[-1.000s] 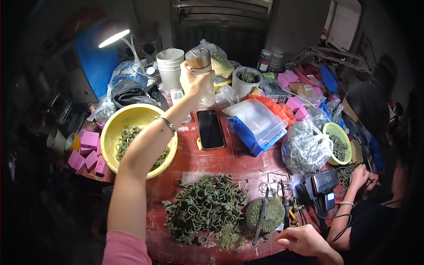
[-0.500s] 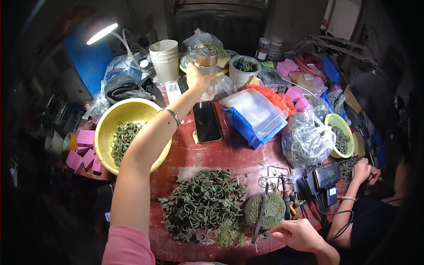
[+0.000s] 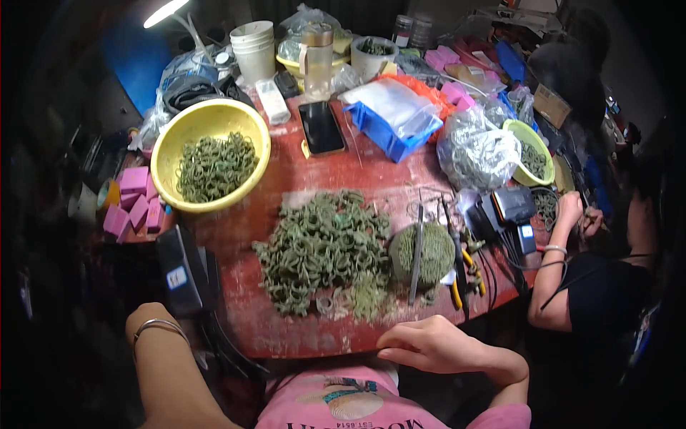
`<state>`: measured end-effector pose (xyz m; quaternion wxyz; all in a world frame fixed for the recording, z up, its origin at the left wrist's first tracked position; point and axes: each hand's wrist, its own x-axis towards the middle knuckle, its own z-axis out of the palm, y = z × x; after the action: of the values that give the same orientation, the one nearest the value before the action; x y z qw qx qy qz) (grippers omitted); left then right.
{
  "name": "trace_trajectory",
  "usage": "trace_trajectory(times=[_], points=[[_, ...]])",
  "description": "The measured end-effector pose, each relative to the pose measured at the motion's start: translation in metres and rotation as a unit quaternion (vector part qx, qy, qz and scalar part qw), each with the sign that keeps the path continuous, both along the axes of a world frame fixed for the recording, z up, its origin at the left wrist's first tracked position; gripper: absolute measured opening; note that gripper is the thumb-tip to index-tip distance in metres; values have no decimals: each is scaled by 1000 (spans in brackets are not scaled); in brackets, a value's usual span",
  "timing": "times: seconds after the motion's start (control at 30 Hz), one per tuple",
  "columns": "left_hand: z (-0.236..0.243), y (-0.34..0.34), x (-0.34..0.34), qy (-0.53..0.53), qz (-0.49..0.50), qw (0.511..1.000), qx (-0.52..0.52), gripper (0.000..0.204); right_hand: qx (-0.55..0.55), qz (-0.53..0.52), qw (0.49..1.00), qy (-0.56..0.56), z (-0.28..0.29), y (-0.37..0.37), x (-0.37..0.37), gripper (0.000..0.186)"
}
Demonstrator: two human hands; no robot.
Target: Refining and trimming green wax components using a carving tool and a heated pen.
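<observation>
Right hand [image 3: 436,344] lower centre of frame, resting at the near edge of the red table [image 3: 286,179], fingers loosely curled and pointing left, holding nothing. Left hand out of sight; only the forearm with a bracelet [image 3: 157,326] shows at lower left, so can't tell its fingers.

Pile of green rings [image 3: 321,247] in the middle of the frame, on the table, just above the right hand but not touching it. Just right of the pile a round green pad [image 3: 433,252] with a thin metal tool [image 3: 416,254] lying across it. Yellow-handled pliers [image 3: 466,272] beside that, right of centre.

Yellow bowl [image 3: 179,143] upper left, holding more green rings. Black phone [image 3: 321,127] flat on the table, upper centre. Blue tray [image 3: 389,132] with clear bags right of the phone. Cup stack [image 3: 254,50] and a clear jar [image 3: 317,61] along the top. Pink blocks [image 3: 132,200] at left edge.

Another person at right, their hand [image 3: 569,209] near a small green bowl [image 3: 516,132] of rings.
</observation>
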<state>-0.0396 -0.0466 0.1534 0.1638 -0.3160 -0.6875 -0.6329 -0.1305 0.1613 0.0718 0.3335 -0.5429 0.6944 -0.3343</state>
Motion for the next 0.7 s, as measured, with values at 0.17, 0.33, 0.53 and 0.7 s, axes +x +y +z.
trace_trajectory(times=[0.17, 0.33, 0.53, 0.7], points=[[-11, 25, 37, 61, 40, 997, -38, 25, -56, -54, 997, 1, -13, 5, 30, 15], [-25, 45, 67, 159, 108, 979, -75, 22, -152, -296, 935, 122, -21, 16, 23, 8], [-53, 62, 113, 339, 197, 911, -130, 21, -102, -276, 853, 431, -47, 23, 5, 47], [-85, 77, 150, 491, 211, 826, -181, 22, -94, -192, 823, 527, -78, 20, -9, 48]])
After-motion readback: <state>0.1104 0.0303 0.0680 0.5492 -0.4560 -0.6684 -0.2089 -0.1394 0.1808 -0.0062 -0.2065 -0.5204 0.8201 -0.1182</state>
